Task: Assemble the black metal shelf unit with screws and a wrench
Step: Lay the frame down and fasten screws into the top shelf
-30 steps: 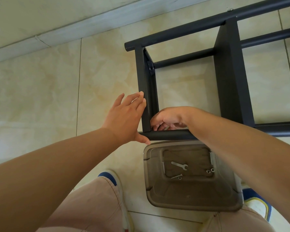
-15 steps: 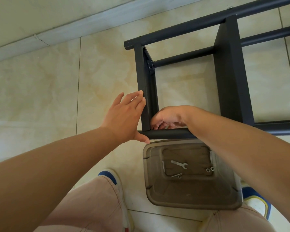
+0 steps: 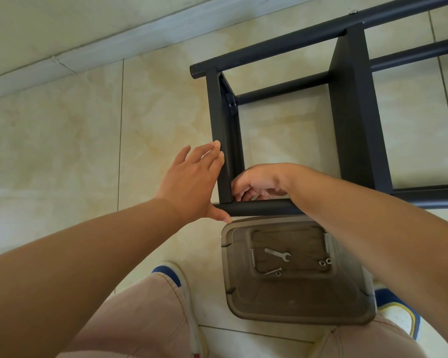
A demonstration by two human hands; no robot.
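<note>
Closest to us are our knees in light pants and our shoes (image 3: 177,277) with blue trim, planted on the tiled floor (image 3: 62,156). Between our feet, right below the shelf frame, sits a brownish see-through plastic bin (image 3: 295,303), and down in it we can see a small wrench (image 3: 278,254), a few screws (image 3: 272,272) and a couple of nuts (image 3: 325,262) lying loose. Just above the bin is the black metal shelf frame (image 3: 352,120), lying on its side on the floor, its near round bar (image 3: 259,207) running across right over the bin's top edge. Our left hand (image 3: 192,182) is flat and open against the outer face of the frame's left end piece, fingers straight, thumb tucked under the tip of the near bar. Our right hand (image 3: 260,182) reaches over that bar into the inside corner, fingers curled in on something tiny, and honestly we can't tell what it's pinching. Beyond the frame, the floor meets a pale baseboard (image 3: 114,45).
</note>
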